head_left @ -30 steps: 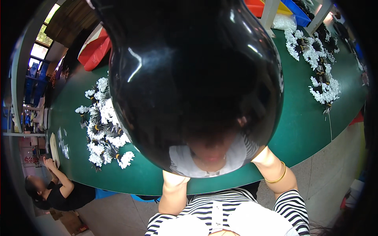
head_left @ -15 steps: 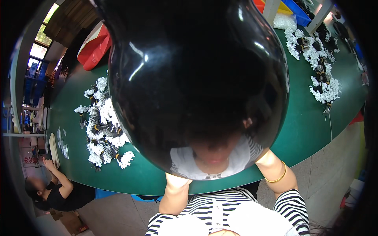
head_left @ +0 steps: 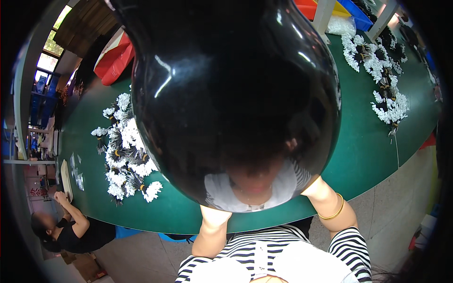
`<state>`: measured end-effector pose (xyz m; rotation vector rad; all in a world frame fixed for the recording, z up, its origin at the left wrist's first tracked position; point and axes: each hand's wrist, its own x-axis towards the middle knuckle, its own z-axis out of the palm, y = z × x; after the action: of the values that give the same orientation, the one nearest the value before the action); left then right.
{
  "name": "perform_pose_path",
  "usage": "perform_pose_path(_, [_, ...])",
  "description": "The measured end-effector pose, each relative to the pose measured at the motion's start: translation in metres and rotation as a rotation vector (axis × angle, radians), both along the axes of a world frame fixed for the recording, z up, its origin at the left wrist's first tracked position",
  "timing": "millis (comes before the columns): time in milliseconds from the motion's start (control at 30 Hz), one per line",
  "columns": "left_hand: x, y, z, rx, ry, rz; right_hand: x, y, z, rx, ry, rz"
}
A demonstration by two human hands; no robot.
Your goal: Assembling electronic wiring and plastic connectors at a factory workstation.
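A large glossy black rounded object (head_left: 236,94), narrower toward its top, fills the middle of the view and mirrors my upper body. Behind its lower edge my left hand (head_left: 215,215) disappears, with the wrist and forearm showing. My right hand (head_left: 312,187) is likewise mostly covered at the object's lower right, above a gold bangle. The fingers of both hands are hidden, so what they hold or touch does not show. Left of the black object lies a pile of banded bundles (head_left: 125,153) with white tips and dark leads, partly covered by it.
More white-tipped bundles (head_left: 389,106) lie at the right on the green table (head_left: 363,146). A red bag (head_left: 115,61) stands at the far left, with small clear packets (head_left: 75,174) nearer. Blue and yellow bins (head_left: 356,16) are at the far right. Another person (head_left: 71,231) sits at the left.
The black object's lower right outline has shifted slightly left and up in the view. My right wrist has moved slightly; both hands stay covered.
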<state>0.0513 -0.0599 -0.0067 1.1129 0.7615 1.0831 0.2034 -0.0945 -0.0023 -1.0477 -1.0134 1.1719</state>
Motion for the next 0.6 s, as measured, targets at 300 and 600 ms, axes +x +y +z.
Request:
perform_pose_path(300, [-0.004, 0.004, -0.009, -0.090, -0.062, 0.023, 0.004, 0.000, -0.003, -0.052, -0.003, -0.023])
perform_pose_path(600, [-0.005, 0.003, -0.012, -0.114, -0.054, 0.050, 0.003, 0.000, -0.007, 0.000, 0.091, 0.002])
